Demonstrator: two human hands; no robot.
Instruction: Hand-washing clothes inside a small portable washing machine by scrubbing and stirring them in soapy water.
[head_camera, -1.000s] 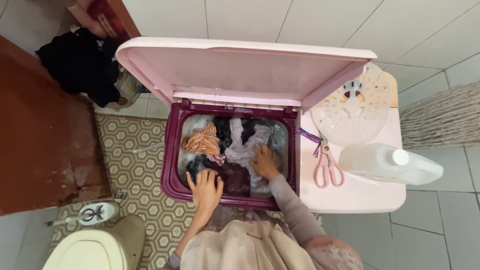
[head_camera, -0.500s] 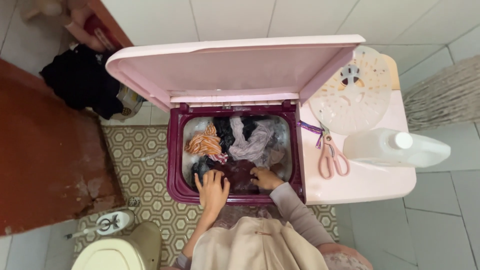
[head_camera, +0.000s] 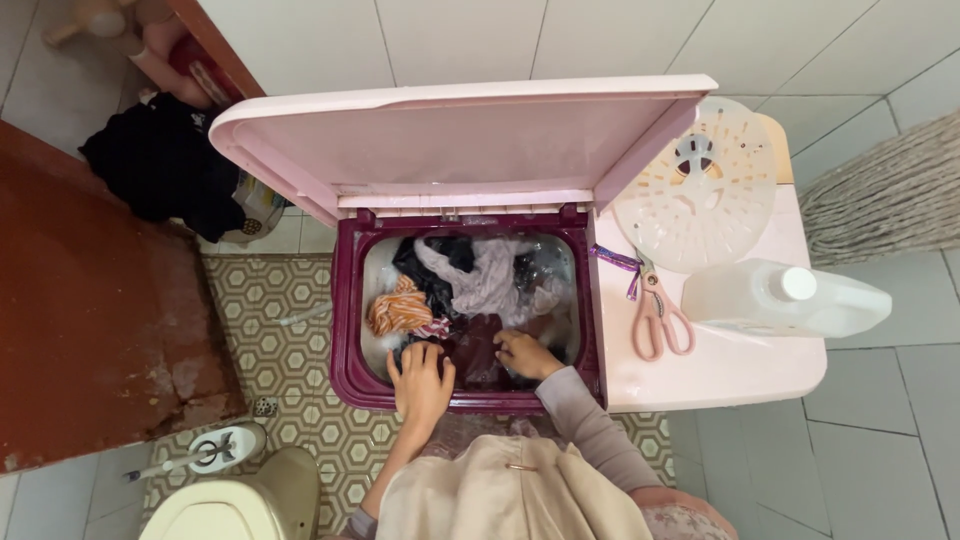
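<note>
Maroon plastic is framing the open washing tub (head_camera: 345, 330), and everything else here is lying in relation to it. The pink lid (head_camera: 450, 140) is standing raised along the tub's far edge. Inside the tub, wet laundry (head_camera: 470, 285) is sitting in a tangle: a pale grey piece near the middle, a black piece beside it, an orange striped piece (head_camera: 398, 310) toward the tub's left wall, and a dark maroon garment (head_camera: 478, 350) at the near side.

The left hand (head_camera: 420, 378) is resting over the tub's near rim, fingers spread wide and pressing down on the dark cloth at the edge; whether it is gripping anything cannot be told. The right hand (head_camera: 523, 353) is reaching just inside the near rim, fingers curled on the dark maroon garment, though how firmly it is holding cannot be told.

To the right of the tub, the pale pink worktop (head_camera: 740, 370) of the machine is carrying pink-handled scissors (head_camera: 657, 315), a white plastic jug (head_camera: 785, 298) lying on its side, and a round perforated cover (head_camera: 705, 185). To the left of the tub, patterned floor tiles (head_camera: 270, 350) are showing, with a heap of black clothes (head_camera: 165, 165) beyond them and a toilet (head_camera: 235, 500) nearer the person.
</note>
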